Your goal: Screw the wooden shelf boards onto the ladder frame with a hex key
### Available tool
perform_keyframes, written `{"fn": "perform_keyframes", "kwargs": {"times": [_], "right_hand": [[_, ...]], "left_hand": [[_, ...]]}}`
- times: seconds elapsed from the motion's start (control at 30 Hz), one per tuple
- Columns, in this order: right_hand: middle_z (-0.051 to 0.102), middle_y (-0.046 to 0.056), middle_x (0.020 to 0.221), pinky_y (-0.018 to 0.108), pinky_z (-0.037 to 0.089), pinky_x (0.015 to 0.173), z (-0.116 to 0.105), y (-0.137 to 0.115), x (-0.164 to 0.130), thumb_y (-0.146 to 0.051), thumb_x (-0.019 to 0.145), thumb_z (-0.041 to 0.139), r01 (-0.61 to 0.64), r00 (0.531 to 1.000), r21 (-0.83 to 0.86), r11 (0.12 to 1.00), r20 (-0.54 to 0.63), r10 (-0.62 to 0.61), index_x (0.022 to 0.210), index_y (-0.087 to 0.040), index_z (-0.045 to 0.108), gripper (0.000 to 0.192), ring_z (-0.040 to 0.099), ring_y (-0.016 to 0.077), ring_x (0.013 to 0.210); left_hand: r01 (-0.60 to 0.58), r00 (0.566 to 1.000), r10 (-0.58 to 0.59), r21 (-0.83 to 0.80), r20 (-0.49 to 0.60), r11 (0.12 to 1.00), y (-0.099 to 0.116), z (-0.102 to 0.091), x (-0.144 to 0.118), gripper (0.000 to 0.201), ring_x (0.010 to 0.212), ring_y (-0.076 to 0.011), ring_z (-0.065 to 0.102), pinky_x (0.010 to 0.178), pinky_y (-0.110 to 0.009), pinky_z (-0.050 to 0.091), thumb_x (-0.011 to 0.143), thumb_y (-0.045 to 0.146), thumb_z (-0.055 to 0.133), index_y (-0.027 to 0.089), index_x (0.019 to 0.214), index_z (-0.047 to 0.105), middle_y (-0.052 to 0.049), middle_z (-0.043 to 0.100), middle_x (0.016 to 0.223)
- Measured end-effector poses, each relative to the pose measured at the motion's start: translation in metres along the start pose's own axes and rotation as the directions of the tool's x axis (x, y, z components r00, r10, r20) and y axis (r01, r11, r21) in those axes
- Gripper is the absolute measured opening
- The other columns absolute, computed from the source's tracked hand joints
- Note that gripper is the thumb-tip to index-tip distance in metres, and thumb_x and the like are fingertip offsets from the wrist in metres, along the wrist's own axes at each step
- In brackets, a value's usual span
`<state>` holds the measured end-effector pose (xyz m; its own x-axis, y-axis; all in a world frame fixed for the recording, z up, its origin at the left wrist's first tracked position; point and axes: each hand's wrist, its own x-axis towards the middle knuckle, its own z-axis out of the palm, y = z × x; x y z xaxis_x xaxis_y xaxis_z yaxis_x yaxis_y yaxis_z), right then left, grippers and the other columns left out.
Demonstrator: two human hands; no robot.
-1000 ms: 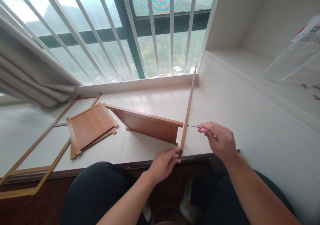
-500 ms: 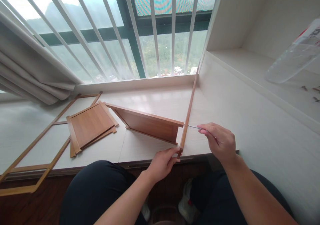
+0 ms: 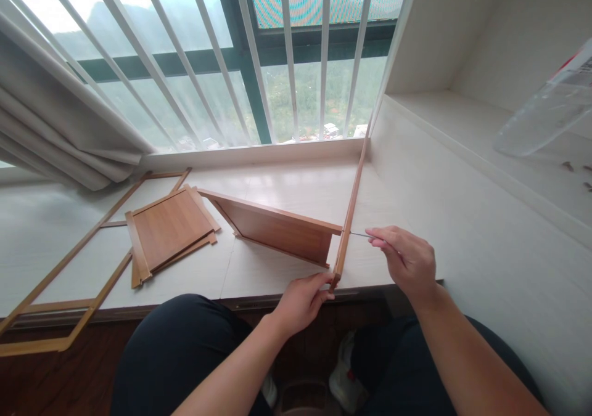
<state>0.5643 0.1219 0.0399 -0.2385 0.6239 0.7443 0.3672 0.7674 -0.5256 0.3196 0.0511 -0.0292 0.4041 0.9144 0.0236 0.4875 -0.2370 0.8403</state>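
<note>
My left hand (image 3: 305, 300) pinches the near end of a long wooden rail (image 3: 350, 219), which runs back toward the window sill. My right hand (image 3: 407, 261) is closed on a thin metal screwdriver (image 3: 359, 235); its handle is hidden in the fingers. The shaft points left and its tip meets the rail's right side. On the rail's other side a wooden panel (image 3: 282, 226) with a raised frame stands tilted on edge, its upper corner at the rail opposite the tip. A narrow gap shows between the panel's lower part and the rail.
Stacked wooden panels (image 3: 171, 234) lie on the white ledge (image 3: 268, 280) to the left. Beside them a long wooden frame (image 3: 74, 268) juts past the ledge's front edge. A clear plastic bottle (image 3: 546, 111) and small screws (image 3: 567, 166) rest on the right shelf. A grey curtain (image 3: 60, 114) hangs left.
The view has shifted slightly, so the scene sits a little further right. Both hands keep the same grip and place on the rail and screwdriver.
</note>
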Motion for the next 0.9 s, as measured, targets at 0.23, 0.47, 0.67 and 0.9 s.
{"fn": "perform_keyframes", "kwargs": {"times": [0.23,0.47,0.67,0.9], "right_hand": [[0.062,0.003,0.056,0.029,0.044,0.051,0.009,-0.015,0.004,-0.036,0.097,0.056,-0.584,0.804,0.511,0.631,0.256,0.537,0.065,-0.018,0.067,0.038,0.056,0.0155,0.052],[0.049,0.001,0.045,0.026,0.036,0.042,0.017,-0.024,0.012,-0.035,0.09,0.058,-0.679,0.612,0.734,0.002,0.565,0.553,0.051,-0.019,0.056,0.043,0.052,0.0153,0.043],[0.053,0.002,0.049,0.026,0.033,0.043,0.014,-0.023,0.011,-0.039,0.091,0.057,-0.674,0.607,0.737,0.052,0.513,0.607,0.054,-0.019,0.054,0.042,0.055,0.0163,0.045],[0.054,0.002,0.05,0.027,0.034,0.044,0.011,-0.022,0.011,-0.038,0.092,0.055,-0.66,0.632,0.743,0.111,0.469,0.618,0.055,-0.019,0.054,0.041,0.055,0.0168,0.047]], "left_hand": [[-0.035,0.999,0.035,0.002,-0.018,0.999,-0.002,0.0,0.0,0.021,0.107,-0.0184,0.068,0.095,-0.028,0.05,0.095,0.02,0.054,0.025,0.113,0.065,-0.001,0.074,0.113],[-0.012,1.0,0.012,-0.008,-0.008,1.0,0.001,-0.001,0.0,0.02,0.105,-0.0182,0.069,0.091,-0.026,0.052,0.097,0.026,0.054,0.025,0.113,0.066,-0.002,0.075,0.113],[-0.017,1.0,0.017,0.015,-0.005,1.0,0.0,0.0,0.0,0.021,0.106,-0.0193,0.069,0.094,-0.028,0.05,0.096,0.025,0.054,0.024,0.114,0.065,-0.003,0.074,0.113],[-0.038,0.999,0.038,0.026,0.002,0.999,0.0,-0.002,0.0,0.023,0.105,-0.0188,0.069,0.094,-0.028,0.05,0.097,0.025,0.054,0.024,0.118,0.064,-0.003,0.073,0.114]]}}
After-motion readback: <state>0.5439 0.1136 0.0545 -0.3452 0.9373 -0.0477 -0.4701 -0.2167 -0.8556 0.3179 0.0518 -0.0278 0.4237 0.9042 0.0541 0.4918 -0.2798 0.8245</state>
